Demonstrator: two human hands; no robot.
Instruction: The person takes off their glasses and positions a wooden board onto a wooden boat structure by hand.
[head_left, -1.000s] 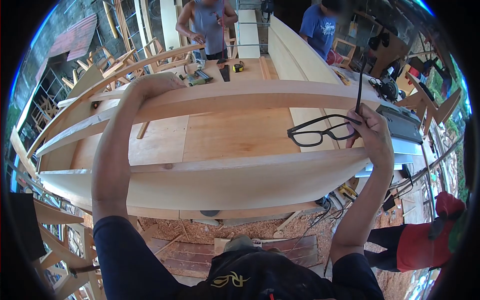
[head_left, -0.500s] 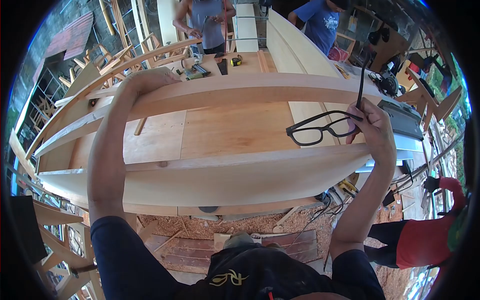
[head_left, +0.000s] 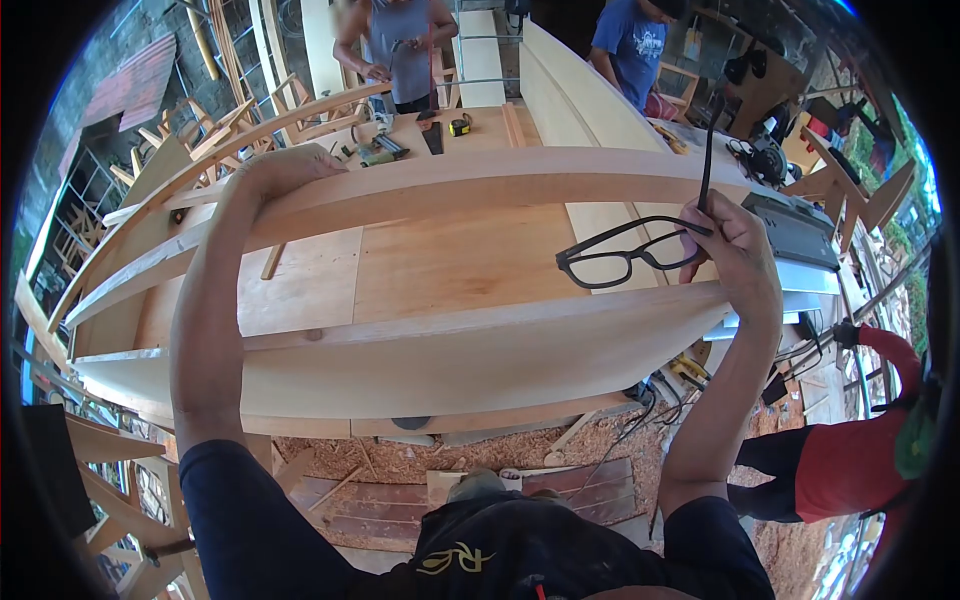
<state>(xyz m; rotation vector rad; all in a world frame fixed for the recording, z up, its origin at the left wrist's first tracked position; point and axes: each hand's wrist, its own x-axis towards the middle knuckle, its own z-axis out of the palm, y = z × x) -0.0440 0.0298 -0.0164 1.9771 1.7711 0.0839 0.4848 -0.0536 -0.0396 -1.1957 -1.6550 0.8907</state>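
My right hand [head_left: 733, 243] pinches a pair of black-framed glasses [head_left: 600, 270] by one side, with one arm of the frame pointing up and the lenses out to the left. It is above the right end of the near wooden edge [head_left: 480, 325]. My left hand [head_left: 300, 168] rests over the top of a long curved wooden beam [head_left: 480, 187], its fingers on the far side and mostly hidden. Between the beam and the near edge lies a flat plywood panel [head_left: 450, 255].
Behind the beam are a yellow tape measure [head_left: 460, 125], a dark-handled saw [head_left: 432, 137] and a green tool [head_left: 380, 150]. Two people [head_left: 405, 50] [head_left: 630, 50] stand at the far side. Another person in red [head_left: 850, 470] is at the right. Wood shavings [head_left: 400, 450] cover the floor.
The view has shifted slightly, so the glasses and both hands appear a little further left. The person in red at the right has an arm raised forward now. My grip looks the same.
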